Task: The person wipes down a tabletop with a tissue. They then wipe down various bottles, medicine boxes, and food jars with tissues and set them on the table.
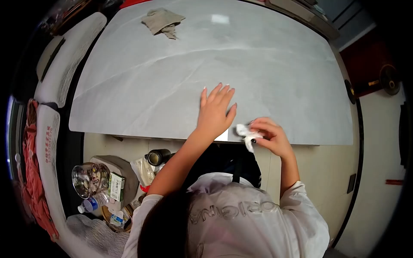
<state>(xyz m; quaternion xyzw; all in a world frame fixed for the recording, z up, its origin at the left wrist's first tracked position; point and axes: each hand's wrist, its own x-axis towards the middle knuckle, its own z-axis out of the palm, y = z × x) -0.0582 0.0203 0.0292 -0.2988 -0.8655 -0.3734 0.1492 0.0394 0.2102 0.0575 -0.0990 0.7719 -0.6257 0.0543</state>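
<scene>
My left hand (215,109) lies flat on the grey marbled table (150,86), fingers spread and pointing away from me. Nothing is in it. To its right, at the near edge of the table, my right hand (273,136) pinches a crumpled white tissue (248,136) between thumb and fingers. Part of the tissue hangs down over the edge. Just below my left palm, a small white patch (223,136) shows at the edge; I cannot tell what it is.
A crumpled beige cloth (162,22) lies at the far left of the table. Lower left stand a glass bowl (90,178), a plastic water bottle (94,202), a green-and-white box (116,186) and a dark cup (157,157). A covered sofa (49,146) runs along the left.
</scene>
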